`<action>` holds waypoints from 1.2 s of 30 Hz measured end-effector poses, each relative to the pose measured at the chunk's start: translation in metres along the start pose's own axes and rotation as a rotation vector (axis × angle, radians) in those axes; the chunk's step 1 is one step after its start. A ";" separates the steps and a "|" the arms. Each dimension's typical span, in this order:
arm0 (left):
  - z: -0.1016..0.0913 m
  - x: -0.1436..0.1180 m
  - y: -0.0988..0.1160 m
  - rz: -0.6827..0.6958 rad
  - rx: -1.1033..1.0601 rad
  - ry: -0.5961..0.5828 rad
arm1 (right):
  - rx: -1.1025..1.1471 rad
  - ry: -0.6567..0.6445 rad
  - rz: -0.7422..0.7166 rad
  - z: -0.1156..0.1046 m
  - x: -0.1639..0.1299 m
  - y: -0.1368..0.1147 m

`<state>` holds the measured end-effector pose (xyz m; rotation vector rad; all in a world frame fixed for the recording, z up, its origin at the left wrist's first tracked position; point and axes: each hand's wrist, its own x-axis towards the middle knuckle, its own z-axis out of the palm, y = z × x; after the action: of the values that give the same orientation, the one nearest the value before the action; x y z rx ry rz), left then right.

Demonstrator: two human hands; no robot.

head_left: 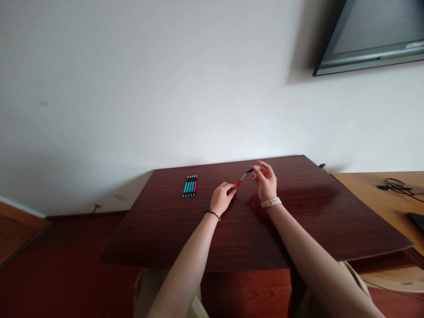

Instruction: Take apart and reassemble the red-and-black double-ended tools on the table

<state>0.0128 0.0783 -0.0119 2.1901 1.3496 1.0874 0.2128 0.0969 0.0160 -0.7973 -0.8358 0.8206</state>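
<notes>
A red and black pen slants above the table between my two hands. My left hand is closed around its lower end, by the red barrel. At the upper end, the fingertips of my right hand pinch the pen's black section. A thin pale length shows between the red and black portions; whether the pieces are joined inside is too small to tell. To the left of my hands, several pens lie side by side in a neat row, mostly blue and black, with a red one at the right end.
The dark wooden table stands against a white wall. Right of it is a lighter wooden desk with a coiled black cable. A screen hangs at the upper right.
</notes>
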 end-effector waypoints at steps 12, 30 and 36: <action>0.000 0.000 -0.001 -0.001 -0.016 0.022 | -0.052 0.036 -0.022 -0.002 0.002 0.004; -0.005 0.010 -0.013 -0.138 -0.453 0.299 | -0.028 -0.002 0.124 -0.001 -0.001 0.012; -0.001 0.011 -0.018 -0.158 -0.519 0.308 | 0.045 -0.141 0.176 0.005 -0.009 0.012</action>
<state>0.0041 0.0963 -0.0177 1.5655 1.1605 1.5501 0.2010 0.0961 0.0051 -0.7874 -0.8771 1.0584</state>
